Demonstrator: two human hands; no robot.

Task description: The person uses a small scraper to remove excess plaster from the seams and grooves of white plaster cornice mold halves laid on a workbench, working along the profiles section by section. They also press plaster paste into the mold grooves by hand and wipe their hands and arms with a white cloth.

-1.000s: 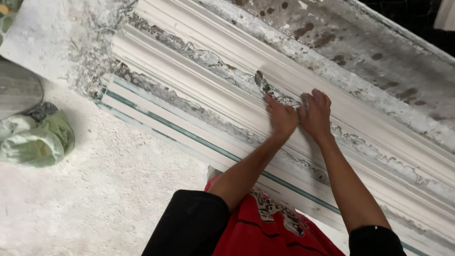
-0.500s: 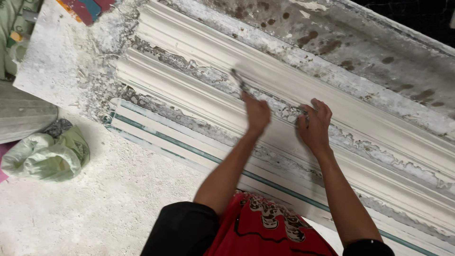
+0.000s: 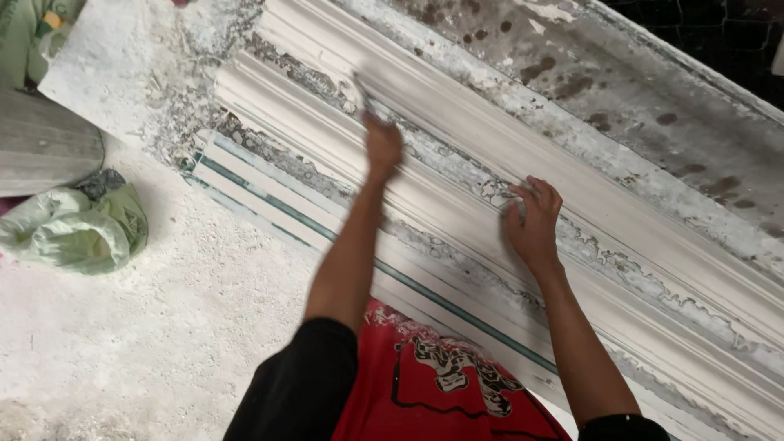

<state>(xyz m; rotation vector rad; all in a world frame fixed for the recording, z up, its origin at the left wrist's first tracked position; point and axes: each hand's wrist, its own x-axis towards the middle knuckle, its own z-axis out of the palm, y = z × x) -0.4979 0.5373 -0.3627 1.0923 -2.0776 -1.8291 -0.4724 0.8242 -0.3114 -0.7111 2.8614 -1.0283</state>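
Note:
A long white plaster cornice moulding (image 3: 457, 122) lies diagonally across the view, with crusted plaster along its ridges. My left hand (image 3: 381, 145) is stretched out on the moulding and grips a thin flat blade-like tool (image 3: 361, 88), blurred by motion, pressed against a ridge. My right hand (image 3: 535, 220) rests further right on the moulding, fingers spread and pressing on a ridge, holding nothing. Both forearms reach out from black sleeves over a red printed shirt (image 3: 433, 376).
A white board with green stripes (image 3: 269, 196) lies under the moulding's near edge. The floor (image 3: 147, 327) is covered in white plaster dust. A crumpled green bag (image 3: 77, 229) and a grey curved object (image 3: 41, 147) sit at the left.
My left hand has slid leftward along the moulding with the tool, away from my right hand, which has stayed in about the same place.

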